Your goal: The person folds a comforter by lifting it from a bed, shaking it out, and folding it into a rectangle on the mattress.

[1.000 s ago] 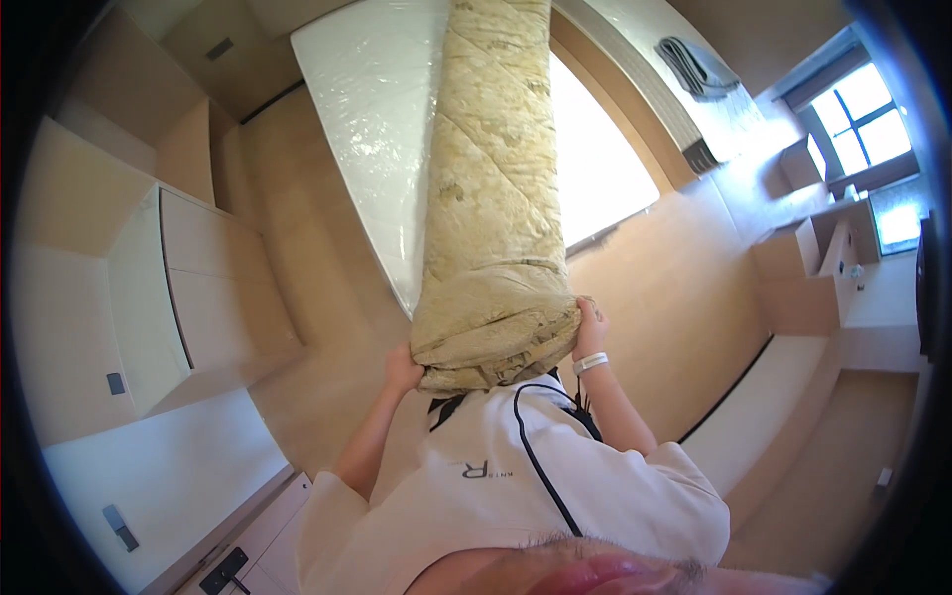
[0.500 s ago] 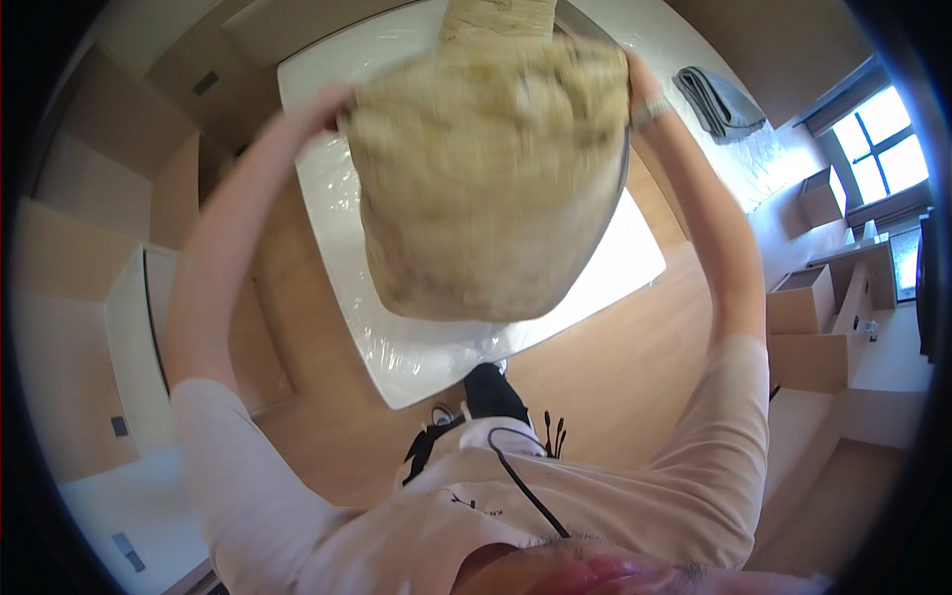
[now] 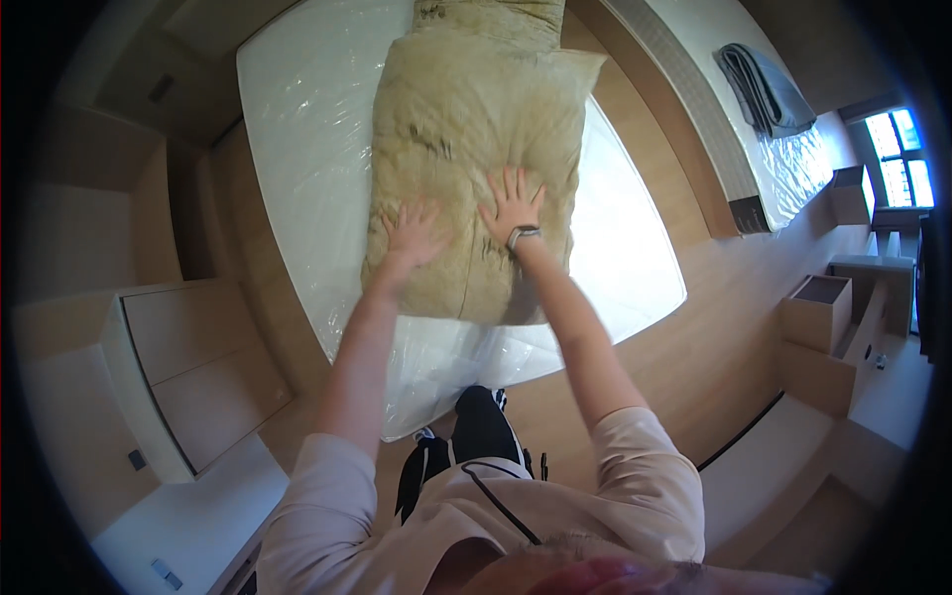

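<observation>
A yellowish-beige folded quilt (image 3: 476, 119) with dark stains lies on a white plastic-wrapped mattress (image 3: 297, 169). My left hand (image 3: 413, 234) rests on the quilt's near left part, fingers spread, slightly blurred. To its right, my right hand (image 3: 514, 201) lies palm down on the same quilt with fingers spread and a band on the wrist. Neither hand grips the cloth. Beyond the quilt's far edge is another piece of similar stained padding (image 3: 491, 18), cut off by the top of the picture.
On the right stands a bed base with a plastic-covered mattress (image 3: 793, 174), and a folded grey cloth (image 3: 764, 89) lies on it. Wooden cabinets (image 3: 203, 367) line the left side. Drawer units (image 3: 818, 312) and a window (image 3: 900, 159) are at the right.
The quilt, held up by its two sides earlier, now lies flat on the mattress. Both hands have let go of its edges and come inward onto its top.
</observation>
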Motion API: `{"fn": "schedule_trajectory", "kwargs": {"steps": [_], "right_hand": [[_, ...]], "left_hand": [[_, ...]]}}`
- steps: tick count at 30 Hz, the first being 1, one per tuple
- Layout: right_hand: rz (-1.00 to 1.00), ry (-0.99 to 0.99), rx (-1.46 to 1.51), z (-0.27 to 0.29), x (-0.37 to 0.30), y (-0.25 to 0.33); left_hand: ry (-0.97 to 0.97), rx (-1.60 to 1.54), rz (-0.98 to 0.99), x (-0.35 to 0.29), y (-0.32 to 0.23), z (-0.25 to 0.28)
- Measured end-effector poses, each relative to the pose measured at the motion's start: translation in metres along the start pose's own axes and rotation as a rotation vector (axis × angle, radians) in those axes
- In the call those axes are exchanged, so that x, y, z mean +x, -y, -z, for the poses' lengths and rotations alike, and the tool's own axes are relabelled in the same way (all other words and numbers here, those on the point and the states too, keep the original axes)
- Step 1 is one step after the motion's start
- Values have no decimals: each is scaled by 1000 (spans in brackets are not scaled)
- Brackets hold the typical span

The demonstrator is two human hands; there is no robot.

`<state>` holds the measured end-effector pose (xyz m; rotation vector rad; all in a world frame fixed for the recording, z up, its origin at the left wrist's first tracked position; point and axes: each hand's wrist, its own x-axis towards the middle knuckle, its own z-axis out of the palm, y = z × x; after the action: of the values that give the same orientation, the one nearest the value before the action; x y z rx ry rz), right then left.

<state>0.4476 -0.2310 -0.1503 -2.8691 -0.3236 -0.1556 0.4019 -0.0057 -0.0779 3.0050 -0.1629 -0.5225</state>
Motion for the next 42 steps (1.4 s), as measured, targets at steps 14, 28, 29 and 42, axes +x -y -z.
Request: {"fn": "schedule_trajectory", "kwargs": {"steps": [14,28,29,42], "right_hand": [[-58,36,212,58,-117,45],[-1229,908,647,69,-666,26],[-1335,871,607,73,-698,29],[-1074,1106,721,56,-675,68]], "left_hand": [[103,-35,-102,-147,30,-27],[625,-1601,615,-481,205,-195],[473,-1846,830,-498,224,-216],[275,-2090,837,-457,184,-205]]}}
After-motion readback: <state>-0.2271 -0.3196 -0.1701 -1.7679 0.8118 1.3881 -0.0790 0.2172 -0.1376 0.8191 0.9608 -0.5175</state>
